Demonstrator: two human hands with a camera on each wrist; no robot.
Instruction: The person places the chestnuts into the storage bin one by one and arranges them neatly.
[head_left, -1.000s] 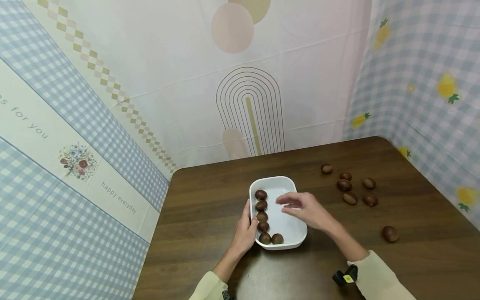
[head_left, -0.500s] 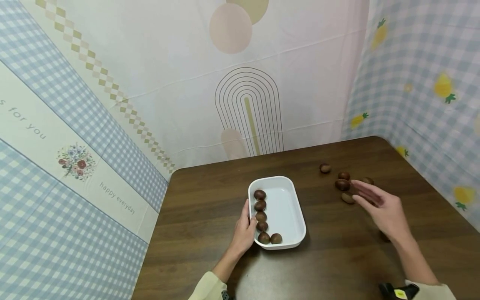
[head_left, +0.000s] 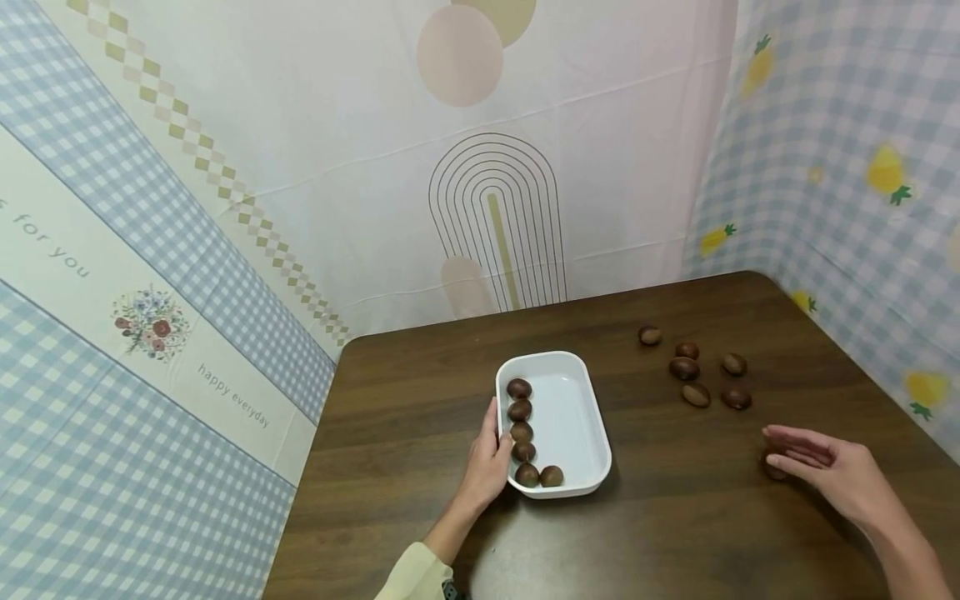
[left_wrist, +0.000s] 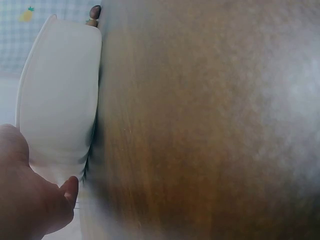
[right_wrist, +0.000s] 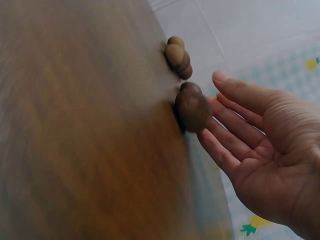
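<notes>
My left hand (head_left: 486, 467) grips the left side of a white rectangular dish (head_left: 606, 450), thumb over the rim. Inside the dish, brown chestnuts (head_left: 519, 410) form a row along the left wall, with one more (head_left: 551, 476) beside the row's near end. Out to the right, my right hand (head_left: 840, 471) reaches around a lone chestnut (head_left: 776, 472) on the table, its fingers extended. In the right wrist view the thumb stands clear of a chestnut (right_wrist: 194, 111), while the fingertips lie close beside or behind it; contact is unclear.
Several loose chestnuts (head_left: 684, 368) lie scattered on the brown wooden table (head_left: 420, 400), right of the dish toward the back. Patterned cloth (head_left: 360, 167) hangs behind the table and along both sides.
My right hand has moved from above the dish out to the right, past the scattered chestnuts, to the lone chestnut nearer me. My left hand keeps its grip on the dish.
</notes>
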